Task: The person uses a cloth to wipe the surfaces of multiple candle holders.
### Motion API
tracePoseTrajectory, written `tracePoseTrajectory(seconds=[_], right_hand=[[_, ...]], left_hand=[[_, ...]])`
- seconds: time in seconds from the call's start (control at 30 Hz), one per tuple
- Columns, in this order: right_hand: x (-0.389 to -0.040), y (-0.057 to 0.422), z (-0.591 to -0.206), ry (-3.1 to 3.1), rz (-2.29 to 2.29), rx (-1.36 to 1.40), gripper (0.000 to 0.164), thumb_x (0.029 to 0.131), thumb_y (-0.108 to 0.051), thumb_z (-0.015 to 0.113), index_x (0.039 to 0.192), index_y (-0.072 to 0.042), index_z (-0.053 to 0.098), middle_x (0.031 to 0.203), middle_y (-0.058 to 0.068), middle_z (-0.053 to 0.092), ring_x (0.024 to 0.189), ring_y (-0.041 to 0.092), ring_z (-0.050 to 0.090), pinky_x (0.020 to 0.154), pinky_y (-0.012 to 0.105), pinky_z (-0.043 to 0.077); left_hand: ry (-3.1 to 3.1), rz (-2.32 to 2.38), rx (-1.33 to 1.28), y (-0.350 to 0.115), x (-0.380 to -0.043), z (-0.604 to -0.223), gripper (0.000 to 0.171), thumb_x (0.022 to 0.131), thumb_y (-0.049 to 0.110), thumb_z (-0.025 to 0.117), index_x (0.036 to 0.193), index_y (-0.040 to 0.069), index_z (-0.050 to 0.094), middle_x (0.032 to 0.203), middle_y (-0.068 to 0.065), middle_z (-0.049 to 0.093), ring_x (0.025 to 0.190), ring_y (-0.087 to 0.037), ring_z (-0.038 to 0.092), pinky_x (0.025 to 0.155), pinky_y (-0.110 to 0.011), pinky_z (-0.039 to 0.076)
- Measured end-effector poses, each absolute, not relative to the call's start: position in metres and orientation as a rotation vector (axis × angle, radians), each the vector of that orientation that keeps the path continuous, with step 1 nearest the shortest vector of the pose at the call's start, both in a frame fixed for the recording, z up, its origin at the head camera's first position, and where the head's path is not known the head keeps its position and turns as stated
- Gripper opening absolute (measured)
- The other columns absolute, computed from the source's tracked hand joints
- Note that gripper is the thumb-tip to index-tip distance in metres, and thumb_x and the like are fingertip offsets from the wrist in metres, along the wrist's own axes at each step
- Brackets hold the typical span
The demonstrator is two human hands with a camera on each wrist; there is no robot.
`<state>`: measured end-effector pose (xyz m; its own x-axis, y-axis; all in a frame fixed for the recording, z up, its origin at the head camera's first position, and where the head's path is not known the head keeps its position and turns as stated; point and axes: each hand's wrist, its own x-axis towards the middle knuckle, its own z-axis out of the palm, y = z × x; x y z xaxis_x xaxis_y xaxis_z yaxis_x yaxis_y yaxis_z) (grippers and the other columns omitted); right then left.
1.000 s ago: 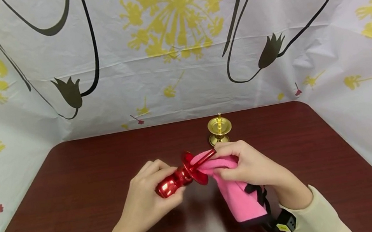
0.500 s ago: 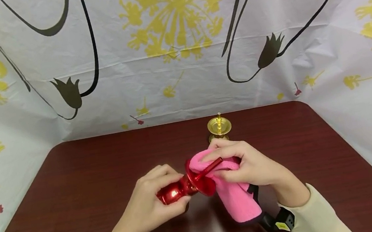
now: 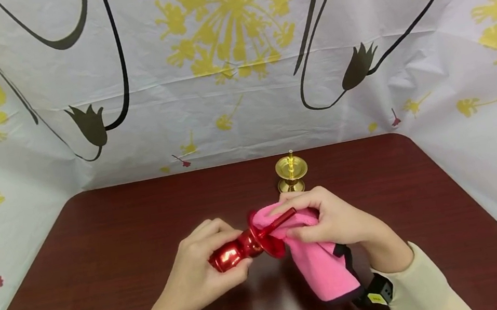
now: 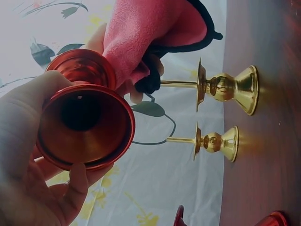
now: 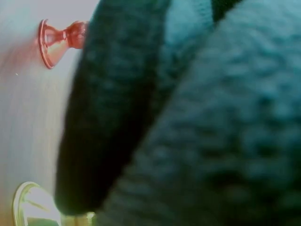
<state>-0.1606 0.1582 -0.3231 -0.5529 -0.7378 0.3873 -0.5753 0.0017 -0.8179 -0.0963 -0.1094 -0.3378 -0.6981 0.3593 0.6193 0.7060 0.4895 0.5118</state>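
Observation:
A shiny red metal candle holder (image 3: 232, 255) is gripped at its base by my left hand (image 3: 199, 266), held tilted above the table. Its spike points up and right past the round drip dish (image 3: 272, 248). My right hand (image 3: 334, 217) pinches a folded pink cloth (image 3: 323, 273) with black edging against the dish, and one end of the cloth hangs down. In the left wrist view the hollow underside of the candle holder (image 4: 84, 117) faces me, fingers around its rim. Blurred cloth (image 5: 197, 122) fills most of the right wrist view.
A gold candle holder (image 3: 291, 170) stands on the dark red-brown table (image 3: 143, 216), beyond my right hand. The left wrist view has two gold candle holders, near (image 4: 225, 89) and far (image 4: 214, 145), and part of another red one (image 4: 275, 220). A patterned white sheet (image 3: 242, 103) hangs behind.
The red candle holder has tipped, its spike and dish slightly lower and further right than a second ago. The cloth has shifted on the dish, its loose end swinging left, then right. Both grips stay.

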Motion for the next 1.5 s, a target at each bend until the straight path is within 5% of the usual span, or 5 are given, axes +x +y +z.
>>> tracePoseTrajectory(seconds=[0.67,0.93,1.23,1.5], right_hand=[[-0.148,0.160,-0.313,2.237,-1.437,-1.224,0.028,0.083,0.003,0.067,0.105,-0.012,0.075,0.093,0.003,0.065,0.073,0.009,0.058,0.056,0.024,0.052],[-0.136,0.154,-0.307,2.327,-1.406,-1.266,0.043,0.081,0.006,0.067,0.116,-0.019,0.074,0.101,-0.006,0.068,0.082,0.009,0.061,0.062,0.023,0.053],[-0.122,0.134,-0.310,2.319,-1.640,-1.179,0.041,0.085,0.003,0.069,0.121,-0.013,0.072,0.117,0.001,0.071,0.100,0.010,0.063,0.072,0.024,0.056],[-0.121,0.127,-0.314,2.193,-1.855,-1.072,0.039,0.086,0.004,0.067,0.123,-0.008,0.070,0.116,0.007,0.072,0.092,0.010,0.067,0.072,0.027,0.059]], left_hand=[[-2.318,-0.941,-0.745,-0.111,-0.097,-0.339,0.028,0.068,0.015,0.085,0.094,0.011,0.075,0.087,0.008,0.064,0.081,-0.005,0.054,0.064,-0.015,0.049],[-2.341,-0.824,-0.702,-0.112,-0.098,-0.340,0.027,0.069,0.019,0.085,0.093,0.014,0.075,0.086,0.010,0.063,0.080,-0.004,0.051,0.059,-0.016,0.047],[-2.327,-0.674,-0.663,-0.112,-0.097,-0.337,0.026,0.070,0.021,0.080,0.093,0.012,0.075,0.087,0.007,0.062,0.081,-0.008,0.051,0.058,-0.021,0.045],[-2.283,-0.601,-0.650,-0.113,-0.095,-0.336,0.025,0.069,0.018,0.079,0.093,0.012,0.075,0.085,0.005,0.061,0.079,-0.010,0.051,0.056,-0.022,0.045]])
